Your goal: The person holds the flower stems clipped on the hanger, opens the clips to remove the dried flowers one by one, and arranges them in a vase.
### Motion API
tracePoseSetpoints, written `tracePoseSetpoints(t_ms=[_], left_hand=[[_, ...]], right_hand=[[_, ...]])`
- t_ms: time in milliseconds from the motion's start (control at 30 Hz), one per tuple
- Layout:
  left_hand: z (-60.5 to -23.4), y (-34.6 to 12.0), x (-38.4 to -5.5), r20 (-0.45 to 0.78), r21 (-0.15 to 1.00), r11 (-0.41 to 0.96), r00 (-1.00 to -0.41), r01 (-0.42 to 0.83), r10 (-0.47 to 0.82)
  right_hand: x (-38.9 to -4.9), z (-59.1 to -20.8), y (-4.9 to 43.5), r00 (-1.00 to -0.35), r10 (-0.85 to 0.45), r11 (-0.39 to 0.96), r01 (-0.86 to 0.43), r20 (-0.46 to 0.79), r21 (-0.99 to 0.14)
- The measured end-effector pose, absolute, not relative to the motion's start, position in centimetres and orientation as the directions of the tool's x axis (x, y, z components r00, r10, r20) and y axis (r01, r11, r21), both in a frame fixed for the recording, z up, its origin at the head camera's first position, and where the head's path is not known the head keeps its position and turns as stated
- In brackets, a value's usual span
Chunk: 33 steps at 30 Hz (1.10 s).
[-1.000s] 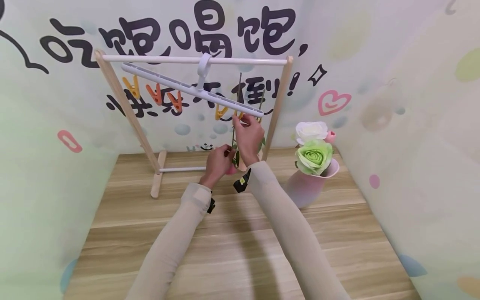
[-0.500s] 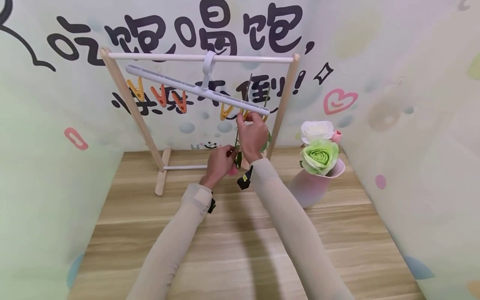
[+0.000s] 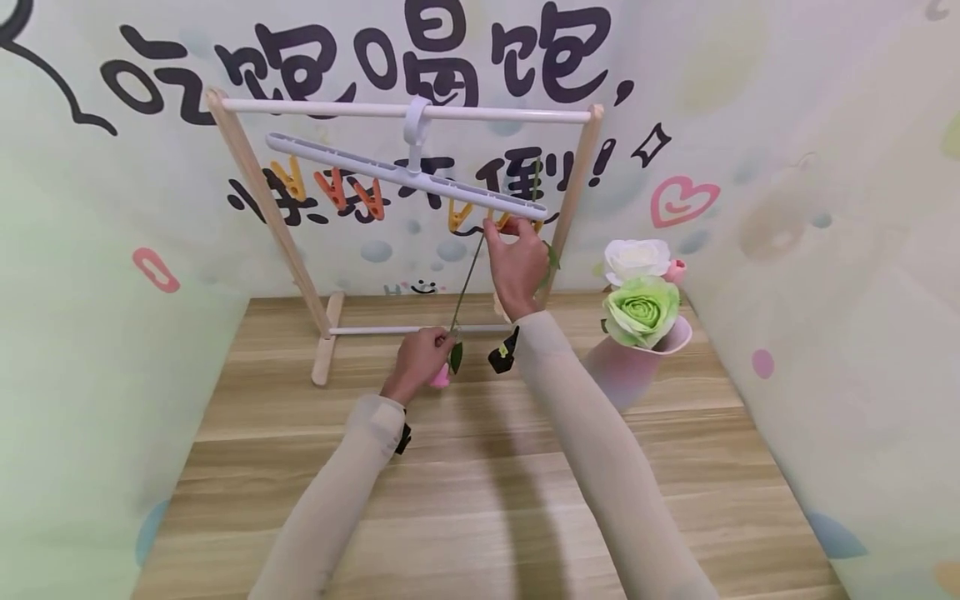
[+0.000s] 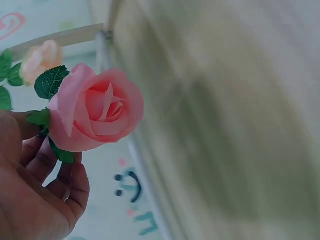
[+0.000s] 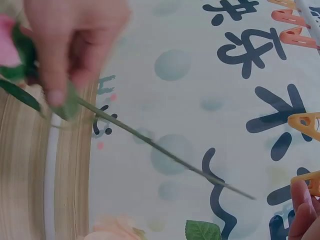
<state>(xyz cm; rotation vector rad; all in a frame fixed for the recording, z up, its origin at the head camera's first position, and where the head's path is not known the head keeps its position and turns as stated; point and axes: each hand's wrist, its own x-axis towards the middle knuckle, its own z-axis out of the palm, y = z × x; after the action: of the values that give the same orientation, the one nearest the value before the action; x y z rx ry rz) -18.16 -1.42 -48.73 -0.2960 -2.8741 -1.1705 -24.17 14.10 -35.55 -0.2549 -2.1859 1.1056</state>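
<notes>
My left hand (image 3: 420, 358) pinches a pink artificial rose (image 4: 100, 112) just behind its bloom, low beside the rack. The bloom points down toward the table, and the green stem (image 3: 467, 287) slants up to the right. In the right wrist view the stem's bare tip ends short of the clips. My right hand (image 3: 519, 265) pinches a yellow clothespin (image 5: 311, 184) under the low right end of a white hanger (image 3: 405, 177). Close by, a peach rose (image 4: 41, 62) hangs head down from the hanger's right end, partly hidden by my right hand in the head view.
The tilted hanger hooks over the top rod (image 3: 315, 108) of a wooden rack (image 3: 266, 208). Other orange and yellow clothespins (image 3: 369, 200) hang along it. At the right, a pink vase (image 3: 622, 367) holds a white rose (image 3: 636, 260) and a green rose (image 3: 642, 310). A printed wall stands behind.
My left hand has moved down and left with the pink rose. Its stem, which rose past the hanger before, has slid down out of the clothespin. My right hand stays at the clothespin.
</notes>
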Motion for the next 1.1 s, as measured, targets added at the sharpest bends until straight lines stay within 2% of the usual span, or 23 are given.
tracePoseSetpoints(t_ms=[267,567,733,833,933,1000,1100], left_hand=[[-50.4,-3.1,-16.2,0.011,0.664,0.736,-0.985,0.136,0.172],[-50.4,-5.0,-14.6,-0.064,0.634,0.762,-0.974,0.129,0.219],[-50.0,-5.9,-14.1,-0.107,0.617,0.777,-0.964,0.126,0.242],[-49.8,-6.4,-13.9,-0.114,0.600,0.786,-0.956,0.151,0.271],[-49.6,-6.8,-13.7,-0.117,0.580,0.795,-0.949,0.175,0.294],[-49.5,-7.0,-13.5,-0.121,0.566,0.804,-0.946,0.184,0.302],[-49.3,-7.2,-13.4,-0.131,0.544,0.818,-0.943,0.189,0.305]], right_hand=[[-24.3,-35.6,14.0,-0.783,0.429,0.611,-0.117,0.451,-0.783],[-23.8,-36.2,14.5,-0.833,0.385,0.583,-0.114,0.397,-0.805],[-22.6,-37.6,14.8,-0.854,0.318,0.585,-0.165,0.412,-0.794],[-21.6,-38.8,14.7,-0.871,0.191,0.619,-0.250,0.452,-0.745],[-20.6,-40.6,14.2,-0.882,-0.011,0.666,-0.358,0.472,-0.654],[-19.8,-41.7,13.8,-0.883,-0.176,0.684,-0.427,0.435,-0.592],[-18.7,-43.5,13.3,-0.865,-0.391,0.695,-0.501,0.314,-0.515]])
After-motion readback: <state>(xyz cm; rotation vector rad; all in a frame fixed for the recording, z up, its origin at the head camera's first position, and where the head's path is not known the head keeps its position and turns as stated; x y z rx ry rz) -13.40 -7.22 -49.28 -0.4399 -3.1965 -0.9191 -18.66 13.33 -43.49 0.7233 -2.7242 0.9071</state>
